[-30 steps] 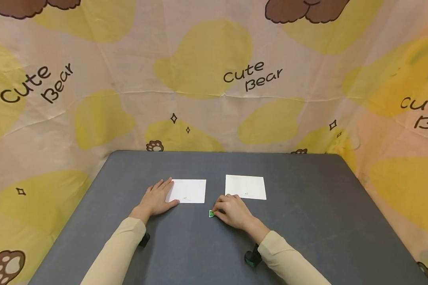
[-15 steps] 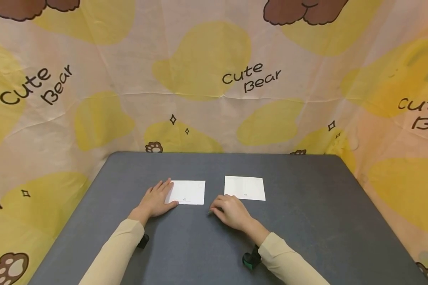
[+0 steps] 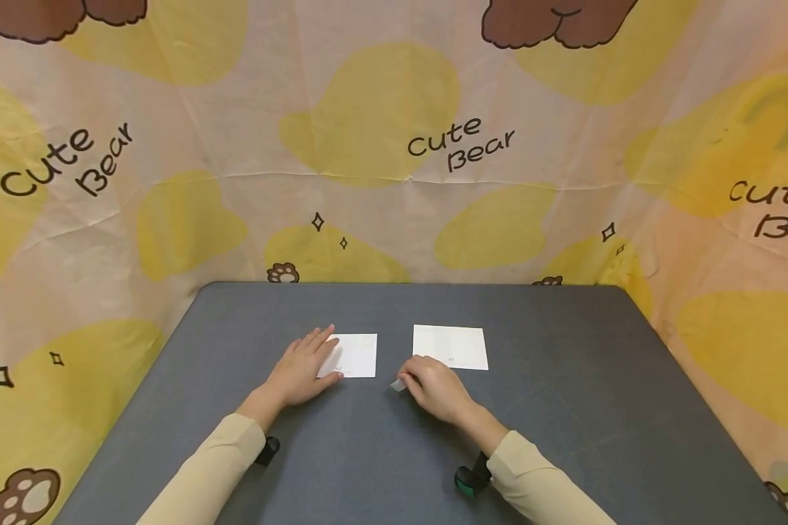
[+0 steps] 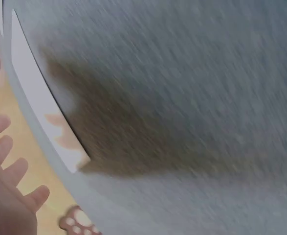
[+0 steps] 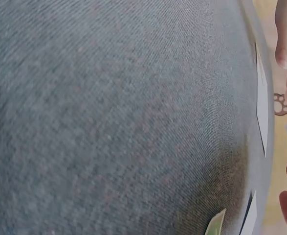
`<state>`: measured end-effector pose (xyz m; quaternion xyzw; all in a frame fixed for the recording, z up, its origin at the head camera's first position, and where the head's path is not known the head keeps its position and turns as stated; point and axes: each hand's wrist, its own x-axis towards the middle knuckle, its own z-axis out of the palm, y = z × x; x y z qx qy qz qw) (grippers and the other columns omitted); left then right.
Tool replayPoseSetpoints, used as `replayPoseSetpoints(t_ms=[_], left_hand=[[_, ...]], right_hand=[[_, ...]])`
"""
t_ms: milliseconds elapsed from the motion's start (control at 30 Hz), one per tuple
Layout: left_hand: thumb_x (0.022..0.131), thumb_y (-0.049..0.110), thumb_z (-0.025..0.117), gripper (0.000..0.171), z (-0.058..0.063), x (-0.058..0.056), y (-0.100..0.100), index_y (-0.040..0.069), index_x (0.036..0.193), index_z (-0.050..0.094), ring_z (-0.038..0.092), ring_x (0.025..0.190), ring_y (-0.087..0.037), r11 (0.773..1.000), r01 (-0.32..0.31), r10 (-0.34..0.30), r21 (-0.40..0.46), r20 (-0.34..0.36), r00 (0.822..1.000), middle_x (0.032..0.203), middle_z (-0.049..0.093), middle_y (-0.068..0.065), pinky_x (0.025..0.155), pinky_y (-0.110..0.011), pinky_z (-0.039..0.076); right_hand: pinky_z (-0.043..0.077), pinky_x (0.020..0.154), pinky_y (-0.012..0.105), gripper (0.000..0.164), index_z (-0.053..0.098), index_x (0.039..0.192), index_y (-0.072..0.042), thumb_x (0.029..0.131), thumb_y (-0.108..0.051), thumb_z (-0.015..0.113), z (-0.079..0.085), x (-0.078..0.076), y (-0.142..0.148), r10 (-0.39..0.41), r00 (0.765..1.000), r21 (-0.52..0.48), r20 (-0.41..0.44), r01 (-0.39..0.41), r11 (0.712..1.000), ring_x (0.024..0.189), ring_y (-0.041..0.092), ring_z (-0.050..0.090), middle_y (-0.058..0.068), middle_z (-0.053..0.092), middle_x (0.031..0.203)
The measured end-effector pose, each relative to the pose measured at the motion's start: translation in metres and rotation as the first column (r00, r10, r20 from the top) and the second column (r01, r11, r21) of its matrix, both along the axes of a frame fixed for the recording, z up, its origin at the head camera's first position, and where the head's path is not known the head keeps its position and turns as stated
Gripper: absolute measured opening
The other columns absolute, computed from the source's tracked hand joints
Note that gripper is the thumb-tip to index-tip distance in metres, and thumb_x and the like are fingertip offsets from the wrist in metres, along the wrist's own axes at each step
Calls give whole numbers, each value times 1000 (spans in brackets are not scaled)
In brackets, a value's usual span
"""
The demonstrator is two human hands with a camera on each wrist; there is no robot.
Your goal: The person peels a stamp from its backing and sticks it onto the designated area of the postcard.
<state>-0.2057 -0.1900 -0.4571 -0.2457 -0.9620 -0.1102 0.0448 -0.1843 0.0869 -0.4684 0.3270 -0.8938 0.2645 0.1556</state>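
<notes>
Head view places the left hand (image 3: 302, 370) over the left part of the left white card (image 3: 357, 356), fingers extended and spread, gripping nothing; we cannot confirm contact with the card. The right hand (image 3: 436, 386) pinches a small pale piece (image 3: 397, 385) between thumb and fingers, just in front of the right white card (image 3: 451, 346) and to the right of the left one. Both cards lie flat on the grey worktop (image 3: 565, 408), apart from each other. Right wrist view gives us a small green piece (image 5: 215, 223) on the worktop, partly cut off by the lower edge. We judge the pale piece to be very light, thin and flexible, liable to bend or crease; we recommend gripping it lightly by one edge or corner. We expect the cards to be light, fairly stiff and prone to sliding; we would steady them flat or lift them by opposite edges.
</notes>
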Motion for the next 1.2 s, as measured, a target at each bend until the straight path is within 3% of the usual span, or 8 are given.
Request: replayPoseSetpoints(t_ms=[333, 600, 767, 933, 1200], left_hand=[[83, 40, 64, 58, 12, 13, 28, 5, 128, 51, 40, 128, -35, 996, 88, -87, 11, -94, 992, 139, 45, -13, 100, -53, 32], [80, 32, 69, 42, 21, 21, 51, 8, 113, 60, 57, 107, -26, 984, 122, -96, 128, -189, 977, 113, 62, -5, 89, -45, 43], [83, 34, 66, 35, 29, 30, 66, 12, 110, 62, 59, 99, -22, 980, 103, -76, 169, -159, 984, 107, 63, 0, 84, -41, 45], [85, 33, 64, 28, 35, 38, 77, 15, 106, 64, 60, 94, -16, 968, 78, -55, 238, -103, 993, 101, 63, 4, 80, -35, 48], [86, 22, 64, 12, 37, 42, 88, 19, 97, 65, 60, 84, -5, 909, 86, -66, 409, -65, 996, 89, 63, 9, 73, -27, 49]], right_hand=[[46, 62, 25, 9, 61, 82, -13, 89, -10, 58, 10, 2, 9, -91, 995, -25, -43, 90, 996, 68, 6, 52, -6, 59, 77], [37, 54, 18, 16, 58, 73, -14, 85, -4, 57, 19, 6, 13, -141, 987, -139, -78, 130, 982, 58, 4, 42, -8, 50, 66], [34, 52, 17, 16, 57, 71, -13, 83, -2, 59, 27, 8, 13, -162, 984, -208, -70, 144, 967, 56, 3, 39, -9, 46, 62], [34, 52, 16, 16, 60, 71, -14, 83, -2, 61, 34, 11, 13, -165, 986, -252, 11, 162, 954, 54, 2, 39, -12, 44, 60], [36, 51, 18, 14, 62, 76, -13, 85, -2, 61, 41, 14, 15, -141, 977, -298, 160, 184, 937, 54, 3, 40, -11, 46, 60]])
